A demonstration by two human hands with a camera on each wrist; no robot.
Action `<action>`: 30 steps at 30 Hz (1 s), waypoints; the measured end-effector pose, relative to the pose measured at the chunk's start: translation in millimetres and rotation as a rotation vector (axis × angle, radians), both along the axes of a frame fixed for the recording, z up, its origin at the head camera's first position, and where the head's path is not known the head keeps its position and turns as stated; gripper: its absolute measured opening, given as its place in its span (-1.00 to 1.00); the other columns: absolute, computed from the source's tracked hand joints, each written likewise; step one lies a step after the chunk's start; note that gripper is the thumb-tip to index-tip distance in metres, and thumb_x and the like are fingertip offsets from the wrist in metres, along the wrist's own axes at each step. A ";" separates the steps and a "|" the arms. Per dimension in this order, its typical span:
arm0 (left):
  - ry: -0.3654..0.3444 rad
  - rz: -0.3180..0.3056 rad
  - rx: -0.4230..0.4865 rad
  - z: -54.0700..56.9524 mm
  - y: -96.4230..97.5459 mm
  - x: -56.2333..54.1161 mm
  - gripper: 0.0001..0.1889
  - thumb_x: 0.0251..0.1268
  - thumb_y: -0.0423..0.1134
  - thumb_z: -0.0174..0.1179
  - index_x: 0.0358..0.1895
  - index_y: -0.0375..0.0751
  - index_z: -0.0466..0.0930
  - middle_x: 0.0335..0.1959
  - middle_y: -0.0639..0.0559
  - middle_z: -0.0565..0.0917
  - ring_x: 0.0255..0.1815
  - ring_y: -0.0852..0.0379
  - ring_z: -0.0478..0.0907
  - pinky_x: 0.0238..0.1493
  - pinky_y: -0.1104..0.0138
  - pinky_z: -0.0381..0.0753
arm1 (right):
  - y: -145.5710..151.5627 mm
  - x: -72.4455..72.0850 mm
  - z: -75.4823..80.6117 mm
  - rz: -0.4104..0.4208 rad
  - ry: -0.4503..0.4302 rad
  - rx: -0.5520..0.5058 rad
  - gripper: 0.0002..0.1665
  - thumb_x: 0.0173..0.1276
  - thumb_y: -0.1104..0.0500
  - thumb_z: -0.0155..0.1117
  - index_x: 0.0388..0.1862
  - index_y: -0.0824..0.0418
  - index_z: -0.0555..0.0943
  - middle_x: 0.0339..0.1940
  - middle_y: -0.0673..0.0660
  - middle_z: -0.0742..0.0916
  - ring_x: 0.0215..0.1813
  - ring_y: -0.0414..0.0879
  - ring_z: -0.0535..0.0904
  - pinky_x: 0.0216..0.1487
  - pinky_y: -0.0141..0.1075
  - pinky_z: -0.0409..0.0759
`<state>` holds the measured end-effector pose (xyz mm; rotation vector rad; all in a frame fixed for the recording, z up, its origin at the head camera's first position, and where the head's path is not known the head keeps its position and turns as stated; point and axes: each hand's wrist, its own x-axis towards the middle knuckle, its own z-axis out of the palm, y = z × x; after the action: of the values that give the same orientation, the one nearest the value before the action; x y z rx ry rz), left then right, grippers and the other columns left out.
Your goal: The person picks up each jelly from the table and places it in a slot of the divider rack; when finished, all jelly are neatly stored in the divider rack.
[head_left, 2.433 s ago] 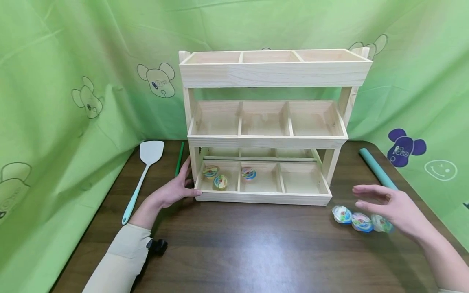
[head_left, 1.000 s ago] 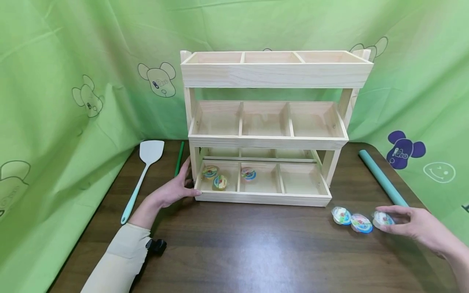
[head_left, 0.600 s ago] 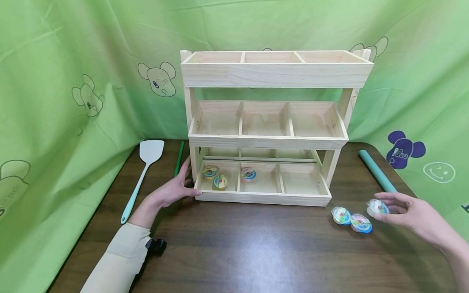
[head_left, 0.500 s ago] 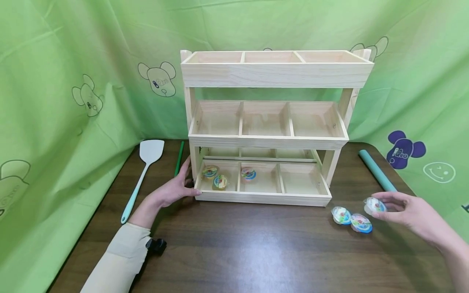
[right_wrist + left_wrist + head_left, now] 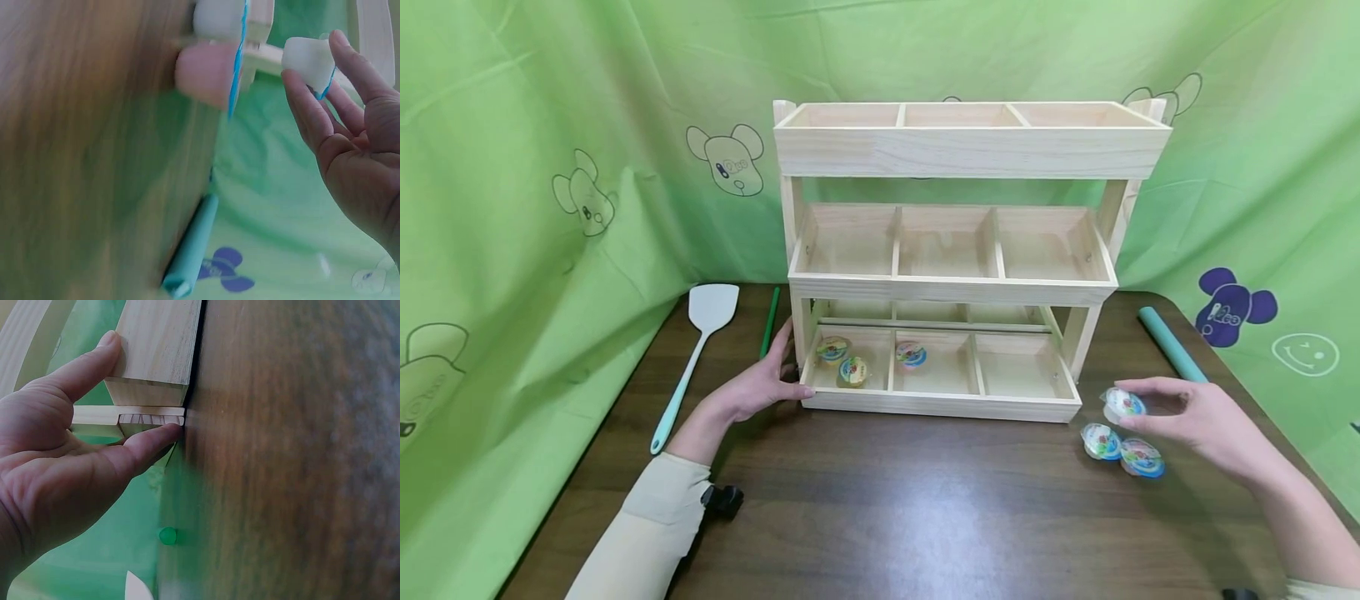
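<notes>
My right hand (image 5: 1213, 429) pinches a white jelly cup (image 5: 1123, 405) between thumb and fingers. In the right wrist view the white jelly cup (image 5: 309, 62) is off the table, its blue lid edge tilted. Just below it on the table sit two more cups, a white jelly cup (image 5: 1102, 442) and a pink jelly cup (image 5: 1142, 458). My left hand (image 5: 758, 388) rests against the lower left corner of the wooden shelf rack (image 5: 951, 290). In the left wrist view its thumb touches the bottom tray (image 5: 156, 344) and its fingers reach to the side post.
Two yellowish jelly cups (image 5: 852, 372) lie in the bottom tray's left compartment, and a pinkish jelly cup (image 5: 912, 355) in its middle one. A spatula (image 5: 700, 350) and a green stick (image 5: 771, 321) lie left of the rack. A teal roll (image 5: 1172, 343) lies at right.
My right hand has taken the white jelly cup from the right end of the row, lifted it and carried it left toward the rack. My left hand stays at the rack's corner.
</notes>
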<state>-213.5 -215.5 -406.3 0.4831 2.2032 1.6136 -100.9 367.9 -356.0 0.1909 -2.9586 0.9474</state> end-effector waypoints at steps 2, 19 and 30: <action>0.002 0.000 0.001 0.0 -0.7 -0.2 0.32 0.25 -0.39 0.40 0.60 0.18 -0.66 0.62 -0.29 -0.41 0.52 -0.54 -0.13 0.37 -0.23 0.18 | -9.0 -4.1 1.7 -0.002 0.013 -0.002 -0.44 0.24 -0.11 0.54 0.21 -0.02 0.69 0.09 0.03 0.74 -0.03 -0.55 0.48 -0.15 -0.50 0.42; -0.023 0.004 0.013 0.7 1.5 0.3 0.34 0.22 -0.39 0.43 0.60 0.24 -0.65 0.62 -0.26 -0.40 0.53 -0.52 -0.14 0.36 -0.21 0.20 | -69.0 -29.1 -0.3 0.094 0.051 -0.143 -0.46 0.24 -0.01 0.56 0.16 0.15 0.71 0.01 0.18 0.77 -0.10 -0.34 0.65 -0.22 -0.43 0.56; -0.020 0.004 0.000 -0.5 1.1 0.1 0.33 0.24 -0.38 0.42 0.60 0.18 -0.66 0.62 -0.28 -0.42 0.53 -0.53 -0.14 0.38 -0.22 0.17 | -103.4 -48.9 -0.6 0.172 -0.001 -0.195 -0.46 0.23 -0.05 0.56 0.15 0.10 0.72 0.01 0.05 0.77 0.10 -0.09 0.63 -0.04 -0.43 0.53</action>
<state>-213.4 -214.4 -406.7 0.4608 2.1903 1.6139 -149.8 264.5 -356.6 0.4444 -2.8624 1.2481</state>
